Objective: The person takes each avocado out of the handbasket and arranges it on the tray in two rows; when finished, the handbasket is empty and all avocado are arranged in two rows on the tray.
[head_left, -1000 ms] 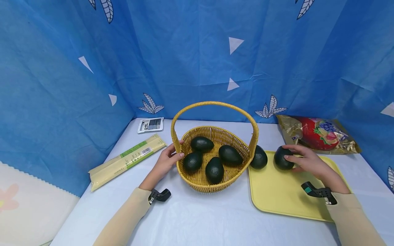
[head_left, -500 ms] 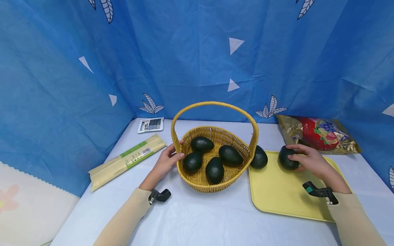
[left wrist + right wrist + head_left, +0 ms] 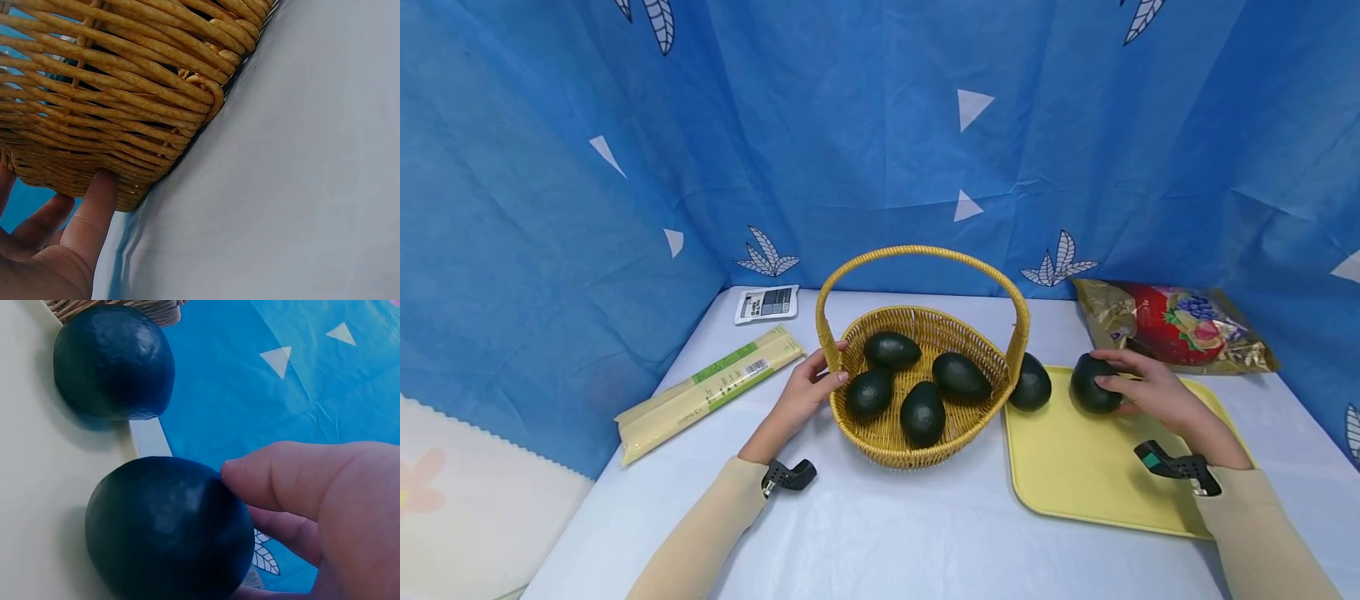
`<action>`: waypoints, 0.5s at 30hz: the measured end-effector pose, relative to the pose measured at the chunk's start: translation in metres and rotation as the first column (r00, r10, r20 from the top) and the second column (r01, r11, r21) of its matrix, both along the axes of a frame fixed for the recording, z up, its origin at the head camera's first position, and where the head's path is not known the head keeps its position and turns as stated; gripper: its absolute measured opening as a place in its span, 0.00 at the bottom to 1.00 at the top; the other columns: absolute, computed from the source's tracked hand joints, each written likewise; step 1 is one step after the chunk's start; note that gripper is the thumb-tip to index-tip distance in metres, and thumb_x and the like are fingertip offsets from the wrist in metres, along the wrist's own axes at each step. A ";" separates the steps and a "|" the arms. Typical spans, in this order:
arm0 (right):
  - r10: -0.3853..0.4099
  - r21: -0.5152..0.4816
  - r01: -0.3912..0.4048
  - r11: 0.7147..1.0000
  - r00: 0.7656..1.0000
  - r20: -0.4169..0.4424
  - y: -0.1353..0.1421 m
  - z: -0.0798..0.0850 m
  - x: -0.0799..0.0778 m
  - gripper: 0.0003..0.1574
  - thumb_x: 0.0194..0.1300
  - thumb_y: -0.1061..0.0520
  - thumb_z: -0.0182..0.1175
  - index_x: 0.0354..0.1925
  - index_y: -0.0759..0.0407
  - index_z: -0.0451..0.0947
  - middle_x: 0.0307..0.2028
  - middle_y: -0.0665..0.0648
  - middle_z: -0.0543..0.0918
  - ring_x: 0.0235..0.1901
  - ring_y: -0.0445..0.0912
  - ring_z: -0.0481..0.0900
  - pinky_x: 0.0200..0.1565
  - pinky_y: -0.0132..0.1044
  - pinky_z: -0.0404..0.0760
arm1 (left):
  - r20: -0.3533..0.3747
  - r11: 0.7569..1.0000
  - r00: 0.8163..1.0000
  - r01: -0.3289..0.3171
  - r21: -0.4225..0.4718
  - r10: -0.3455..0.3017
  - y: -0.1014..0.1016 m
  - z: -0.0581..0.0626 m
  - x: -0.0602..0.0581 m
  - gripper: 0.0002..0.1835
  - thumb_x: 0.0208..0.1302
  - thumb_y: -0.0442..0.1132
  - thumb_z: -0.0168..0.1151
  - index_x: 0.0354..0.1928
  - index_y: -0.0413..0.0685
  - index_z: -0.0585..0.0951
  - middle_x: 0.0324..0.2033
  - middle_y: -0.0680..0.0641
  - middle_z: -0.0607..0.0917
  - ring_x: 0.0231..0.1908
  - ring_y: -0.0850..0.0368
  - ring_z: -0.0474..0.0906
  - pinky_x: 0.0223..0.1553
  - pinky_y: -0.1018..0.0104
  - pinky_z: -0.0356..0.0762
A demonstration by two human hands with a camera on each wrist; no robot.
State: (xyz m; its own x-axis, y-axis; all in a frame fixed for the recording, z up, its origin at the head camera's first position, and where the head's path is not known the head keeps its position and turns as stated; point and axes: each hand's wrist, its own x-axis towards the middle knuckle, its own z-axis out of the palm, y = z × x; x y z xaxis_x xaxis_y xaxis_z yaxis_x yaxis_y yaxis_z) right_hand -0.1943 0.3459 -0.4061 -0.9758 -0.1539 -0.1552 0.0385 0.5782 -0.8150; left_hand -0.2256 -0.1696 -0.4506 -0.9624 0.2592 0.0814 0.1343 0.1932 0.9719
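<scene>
A yellow wicker basket (image 3: 898,458) with a tall hooped handle stands mid-table, several dark green avocados (image 3: 922,415) lying inside. My left hand (image 3: 805,392) holds its left end at the foot of the handle; in the left wrist view the thumb (image 3: 94,212) presses on the woven wall. At right, my right hand (image 3: 1157,400) grips an avocado (image 3: 1092,387) between thumb and fingers, close over the yellow tray (image 3: 1090,475). Another avocado (image 3: 1032,385) lies at the tray's left corner beside the basket, and shows above the held avocado (image 3: 169,531) in the right wrist view.
A gold and red bag (image 3: 1180,327) lies behind the tray. To the left are a long pale yellow packet (image 3: 711,396) and a small white sachet (image 3: 767,305). Blue curtain (image 3: 880,150) hangs along the table's back and left side.
The gripped avocado shifts slightly right with my right hand, then slightly back left. My left hand and the basket stay put.
</scene>
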 end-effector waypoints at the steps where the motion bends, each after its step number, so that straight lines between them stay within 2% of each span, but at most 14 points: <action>1: 0.003 -0.001 -0.003 1.000 1.000 -0.002 0.000 0.000 0.000 0.37 0.78 0.52 0.54 0.73 0.71 0.57 0.69 0.82 0.61 0.60 0.74 0.71 0.42 0.50 0.90 | 0.001 1.000 1.000 0.000 0.001 0.000 0.000 0.000 0.000 0.30 0.72 0.39 0.60 0.74 0.50 0.69 0.72 0.37 0.70 0.68 0.35 0.73 0.63 0.51 0.79; 4: 0.015 -0.006 -0.015 1.000 1.000 -0.006 -0.001 0.000 -0.001 0.37 0.77 0.53 0.54 0.73 0.71 0.56 0.69 0.81 0.61 0.60 0.72 0.73 0.43 0.51 0.90 | 0.003 1.000 1.000 0.001 0.005 -0.001 -0.001 -0.001 -0.001 0.30 0.72 0.39 0.60 0.74 0.51 0.69 0.72 0.37 0.71 0.67 0.35 0.74 0.62 0.52 0.80; 9: 0.029 -0.019 -0.030 0.999 0.999 -0.014 -0.004 0.000 -0.001 0.37 0.77 0.53 0.54 0.72 0.72 0.57 0.69 0.81 0.62 0.58 0.61 0.77 0.43 0.50 0.90 | 0.000 1.000 1.000 -0.001 0.003 0.001 -0.001 -0.001 -0.001 0.30 0.72 0.39 0.59 0.74 0.50 0.69 0.72 0.37 0.70 0.68 0.35 0.74 0.62 0.50 0.80; 11: 0.030 -0.017 -0.031 0.999 0.999 -0.016 -0.005 -0.001 -0.001 0.36 0.77 0.54 0.54 0.72 0.73 0.57 0.69 0.81 0.62 0.58 0.62 0.77 0.43 0.50 0.90 | -0.005 1.000 1.000 -0.002 0.000 0.002 -0.001 -0.001 -0.001 0.30 0.72 0.38 0.59 0.74 0.49 0.69 0.73 0.36 0.70 0.68 0.35 0.73 0.63 0.50 0.79; 15: 0.016 -0.009 -0.016 1.000 1.000 -0.007 -0.008 -0.003 -0.001 0.38 0.78 0.51 0.53 0.74 0.72 0.57 0.70 0.82 0.60 0.62 0.72 0.72 0.44 0.49 0.90 | -0.007 1.000 1.000 0.000 0.000 0.000 0.000 -0.001 -0.001 0.30 0.72 0.38 0.60 0.74 0.50 0.68 0.73 0.37 0.70 0.69 0.35 0.72 0.64 0.50 0.78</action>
State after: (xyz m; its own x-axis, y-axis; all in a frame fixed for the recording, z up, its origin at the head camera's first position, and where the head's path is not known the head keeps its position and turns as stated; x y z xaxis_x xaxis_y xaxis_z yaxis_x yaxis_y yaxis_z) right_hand -0.1953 0.3378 -0.4096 -0.9743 -0.1706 -0.1469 0.0236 0.5716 -0.8202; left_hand -0.2268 -0.1699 -0.4520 -0.9619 0.2588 0.0887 0.1414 0.1930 0.9709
